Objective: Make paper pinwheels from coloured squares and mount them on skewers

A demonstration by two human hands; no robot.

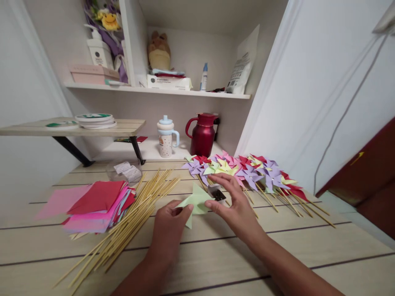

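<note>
My left hand (168, 224) pinches a pale green folded paper pinwheel head (195, 202) just above the wooden table (216, 255). My right hand (236, 203) reaches over it with fingers spread, fingertips at a small open box (216, 193) of dark small pieces. Whether those fingers touch the box or the paper, I cannot tell. Behind the hands lies a row of finished paper pinwheels (247, 169) in purple, pink, red and green on sticks.
A loose bundle of bamboo sticks (129, 213) and a stack of coloured paper sheets (95, 203) lie at the left. A red jug (202, 133), a lidded cup (166, 137), a small raised shelf (70, 127) with plates and a cluttered wall shelf stand behind.
</note>
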